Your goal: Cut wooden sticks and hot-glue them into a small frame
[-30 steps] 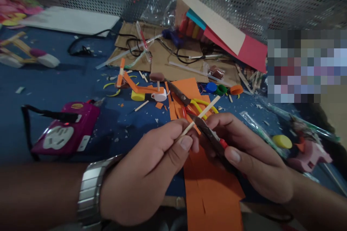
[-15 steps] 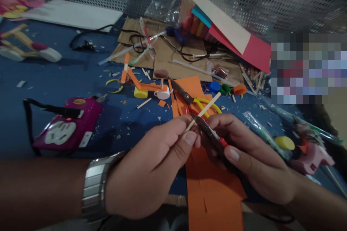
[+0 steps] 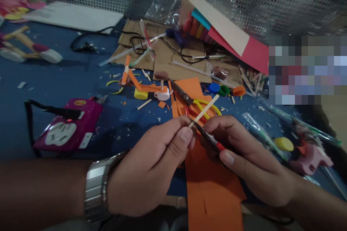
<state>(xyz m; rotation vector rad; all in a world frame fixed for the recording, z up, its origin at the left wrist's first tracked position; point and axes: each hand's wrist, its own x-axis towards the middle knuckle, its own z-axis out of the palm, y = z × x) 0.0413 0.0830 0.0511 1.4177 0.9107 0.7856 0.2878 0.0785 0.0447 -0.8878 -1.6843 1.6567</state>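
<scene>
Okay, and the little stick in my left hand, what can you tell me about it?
The stick is thin, straight and pale, and looks like bare wood. Your left hand pinches it near the lower end, which the fingers hide. It slants up and to the right, with its upper end free, in front of the yellow-handled scissors. The dark blade in your right hand meets it just above your left fingertips; whether it has cut in, I can't tell.

Far right: patch [image 3: 306,70] pixelated, contents unreadable; strip along top right too. Stick [image 3: 207,108]: lower end hidden in left hand [image 3: 151,166]. Knife [image 3: 207,137]: handle mostly covered by right hand [image 3: 249,162]. Orange paper [image 3: 214,195] cut off at bottom edge.
</scene>
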